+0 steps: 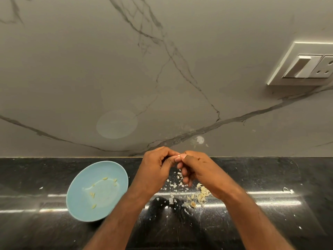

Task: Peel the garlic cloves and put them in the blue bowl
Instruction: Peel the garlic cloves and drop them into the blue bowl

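Note:
My left hand [155, 166] and my right hand [200, 168] meet above the black counter, their fingertips pinching a small pale garlic clove [178, 156] between them. Most of the clove is hidden by the fingers. The blue bowl [79, 188] stands on the counter to the left of my left wrist and holds several peeled cloves [92, 194]. A heap of unpeeled cloves [201, 194] lies under my right wrist, with scraps of peel [175, 184] scattered below the hands.
The black counter [270, 213] ends at a marble wall [162, 78] just behind my hands. A white switch and socket plate [306, 65] is on the wall at the upper right. Small flakes of peel [288, 190] lie further right.

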Action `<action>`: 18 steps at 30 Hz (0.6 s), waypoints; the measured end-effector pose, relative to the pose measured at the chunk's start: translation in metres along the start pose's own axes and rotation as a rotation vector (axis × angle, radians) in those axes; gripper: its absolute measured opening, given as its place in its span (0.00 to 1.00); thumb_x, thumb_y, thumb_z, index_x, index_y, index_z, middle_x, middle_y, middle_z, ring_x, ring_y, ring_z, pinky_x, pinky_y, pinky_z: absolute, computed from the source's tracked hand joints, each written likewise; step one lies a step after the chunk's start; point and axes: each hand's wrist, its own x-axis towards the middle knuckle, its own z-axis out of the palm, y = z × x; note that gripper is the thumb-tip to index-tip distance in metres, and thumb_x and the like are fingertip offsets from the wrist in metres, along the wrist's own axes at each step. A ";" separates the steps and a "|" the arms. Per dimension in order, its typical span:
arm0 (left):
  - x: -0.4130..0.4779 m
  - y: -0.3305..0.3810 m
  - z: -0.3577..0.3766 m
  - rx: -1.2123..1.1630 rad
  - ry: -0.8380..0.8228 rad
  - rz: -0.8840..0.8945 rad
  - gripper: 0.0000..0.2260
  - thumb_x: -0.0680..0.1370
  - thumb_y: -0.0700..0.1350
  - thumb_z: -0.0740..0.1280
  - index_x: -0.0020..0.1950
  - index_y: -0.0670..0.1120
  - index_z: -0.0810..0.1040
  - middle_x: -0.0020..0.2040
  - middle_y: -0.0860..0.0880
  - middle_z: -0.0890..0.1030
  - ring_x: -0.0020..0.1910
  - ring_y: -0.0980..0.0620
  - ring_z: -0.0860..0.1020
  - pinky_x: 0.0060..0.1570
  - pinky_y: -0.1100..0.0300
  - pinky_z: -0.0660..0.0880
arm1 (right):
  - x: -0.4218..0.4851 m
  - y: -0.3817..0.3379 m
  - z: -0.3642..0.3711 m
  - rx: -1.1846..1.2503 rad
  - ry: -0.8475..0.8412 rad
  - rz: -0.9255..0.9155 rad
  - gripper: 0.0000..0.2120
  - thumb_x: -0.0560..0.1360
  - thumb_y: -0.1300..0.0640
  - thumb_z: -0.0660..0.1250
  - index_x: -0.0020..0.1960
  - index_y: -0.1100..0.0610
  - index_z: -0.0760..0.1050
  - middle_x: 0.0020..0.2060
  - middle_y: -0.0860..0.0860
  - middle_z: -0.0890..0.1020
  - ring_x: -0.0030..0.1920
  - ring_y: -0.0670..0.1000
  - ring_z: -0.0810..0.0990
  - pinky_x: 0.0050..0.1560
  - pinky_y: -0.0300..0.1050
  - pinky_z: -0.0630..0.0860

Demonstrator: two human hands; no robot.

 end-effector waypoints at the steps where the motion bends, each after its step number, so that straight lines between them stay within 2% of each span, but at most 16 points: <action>1: -0.001 0.000 -0.001 -0.009 0.008 -0.033 0.04 0.77 0.39 0.73 0.47 0.48 0.85 0.40 0.55 0.84 0.42 0.58 0.81 0.44 0.66 0.76 | 0.001 0.002 0.000 -0.068 0.035 -0.034 0.14 0.84 0.54 0.60 0.43 0.54 0.79 0.33 0.50 0.79 0.34 0.49 0.78 0.35 0.42 0.75; 4: -0.003 0.001 -0.002 -0.065 0.022 -0.116 0.05 0.74 0.41 0.75 0.44 0.51 0.84 0.39 0.56 0.84 0.40 0.60 0.81 0.42 0.68 0.76 | 0.001 0.004 0.002 -0.059 0.182 -0.135 0.04 0.79 0.57 0.68 0.49 0.52 0.82 0.40 0.51 0.85 0.37 0.45 0.82 0.39 0.37 0.78; 6: -0.004 0.002 -0.002 -0.132 0.011 -0.164 0.07 0.74 0.40 0.75 0.43 0.52 0.83 0.39 0.56 0.85 0.39 0.61 0.82 0.42 0.68 0.76 | 0.002 0.005 0.004 0.021 0.200 -0.174 0.05 0.78 0.60 0.70 0.52 0.54 0.83 0.42 0.52 0.86 0.40 0.45 0.84 0.42 0.37 0.79; 9: -0.005 0.004 -0.001 -0.300 0.020 -0.257 0.03 0.74 0.43 0.74 0.42 0.46 0.82 0.36 0.53 0.84 0.36 0.60 0.80 0.38 0.66 0.76 | 0.005 0.006 0.005 0.043 0.186 -0.220 0.05 0.77 0.62 0.70 0.51 0.56 0.83 0.41 0.53 0.86 0.42 0.49 0.84 0.45 0.42 0.81; 11: -0.008 0.005 0.001 -0.365 0.037 -0.290 0.08 0.72 0.48 0.72 0.43 0.43 0.81 0.35 0.52 0.84 0.34 0.58 0.79 0.37 0.64 0.77 | 0.005 0.005 0.007 0.034 0.187 -0.247 0.04 0.78 0.63 0.70 0.49 0.57 0.83 0.40 0.52 0.86 0.41 0.48 0.83 0.44 0.41 0.80; 15: -0.011 0.007 0.008 -0.501 0.061 -0.343 0.05 0.76 0.43 0.70 0.45 0.42 0.80 0.36 0.50 0.83 0.35 0.56 0.78 0.36 0.64 0.75 | 0.006 0.006 0.015 -0.001 0.252 -0.356 0.07 0.78 0.66 0.68 0.47 0.55 0.81 0.39 0.48 0.84 0.41 0.45 0.82 0.45 0.40 0.80; 18: -0.013 0.011 0.012 -0.707 0.081 -0.420 0.08 0.74 0.45 0.68 0.46 0.40 0.79 0.35 0.50 0.81 0.35 0.56 0.76 0.36 0.65 0.74 | 0.007 0.008 0.021 -0.057 0.309 -0.459 0.11 0.78 0.67 0.68 0.46 0.52 0.81 0.40 0.48 0.84 0.43 0.46 0.82 0.46 0.39 0.79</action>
